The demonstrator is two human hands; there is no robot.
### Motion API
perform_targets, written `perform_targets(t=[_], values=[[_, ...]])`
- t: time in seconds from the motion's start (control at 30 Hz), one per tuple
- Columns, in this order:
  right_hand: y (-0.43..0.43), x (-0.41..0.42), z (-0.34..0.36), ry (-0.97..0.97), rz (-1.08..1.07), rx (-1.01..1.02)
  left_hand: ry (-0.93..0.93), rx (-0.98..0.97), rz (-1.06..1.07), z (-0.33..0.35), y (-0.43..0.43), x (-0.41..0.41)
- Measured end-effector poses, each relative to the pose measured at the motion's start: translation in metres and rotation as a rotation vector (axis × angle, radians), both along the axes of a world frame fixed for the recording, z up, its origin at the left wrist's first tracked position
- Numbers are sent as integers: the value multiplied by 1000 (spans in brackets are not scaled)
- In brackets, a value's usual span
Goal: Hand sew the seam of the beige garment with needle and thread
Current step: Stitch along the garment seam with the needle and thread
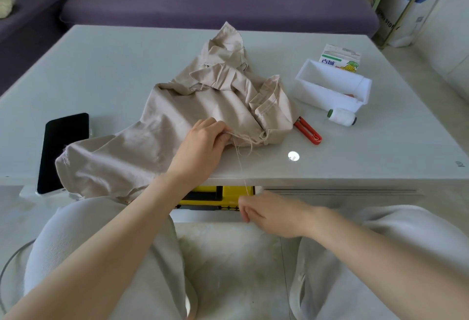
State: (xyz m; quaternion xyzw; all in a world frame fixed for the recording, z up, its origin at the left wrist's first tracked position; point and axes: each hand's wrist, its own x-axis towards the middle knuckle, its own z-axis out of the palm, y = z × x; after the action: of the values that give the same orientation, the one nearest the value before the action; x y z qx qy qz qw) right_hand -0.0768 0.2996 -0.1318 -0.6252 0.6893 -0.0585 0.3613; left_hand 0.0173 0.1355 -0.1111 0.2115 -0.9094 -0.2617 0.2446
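L hand (203,144) pinches garment (203,106) seam nr mid front edge of table (355,157), garment's left corner overhanging that edge by phone (63,152); R hand (269,214), fingers curled, pinches thread (241,167) taut below the edge, needle not discernible; snips (308,132) touch garment's right edge, spool (342,116) just beyond.

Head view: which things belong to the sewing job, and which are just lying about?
Job: beige garment, thread, left hand gripping the seam, right hand pinching the thread, thread spool, red snips.
Lying about: phone, juice carton, white box, yellow case under the table.
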Motion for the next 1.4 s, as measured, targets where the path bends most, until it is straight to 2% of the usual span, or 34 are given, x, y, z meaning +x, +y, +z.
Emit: perform_targets(t=[0.07, 0.17, 0.47, 0.63, 0.73, 0.83, 1.1, 1.17, 1.27, 1.4], values=[[4, 4, -4, -1, 39, 42, 1, -5, 7, 0, -1, 1], [3, 5, -3, -102, -40, -70, 17, -4, 12, -1, -1, 3], [12, -4, 3, -630, -681, -514, 51, -22, -40, -7, 24, 15], [28, 8, 3, -785, -826, -619, -4, -149, -270, -17, 52, 21], [40, 10, 4, -850, -891, -658, -127, -113, -456, -30, 73, 28], [54, 5, 7, -861, -983, -698, -277, -66, -512, -50, 88, 40], [82, -18, 6, -695, -1279, -751, -402, -88, -418, -62, 81, 55], [85, -22, 3, -658, -1378, -670, -447, -121, -306, -63, 76, 58], [83, -17, 0, -611, -1377, -465, -406, 51, -195, -63, 75, 63], [66, 7, 1, -611, -1228, -345, -578, 175, -376, -50, 99, 68]])
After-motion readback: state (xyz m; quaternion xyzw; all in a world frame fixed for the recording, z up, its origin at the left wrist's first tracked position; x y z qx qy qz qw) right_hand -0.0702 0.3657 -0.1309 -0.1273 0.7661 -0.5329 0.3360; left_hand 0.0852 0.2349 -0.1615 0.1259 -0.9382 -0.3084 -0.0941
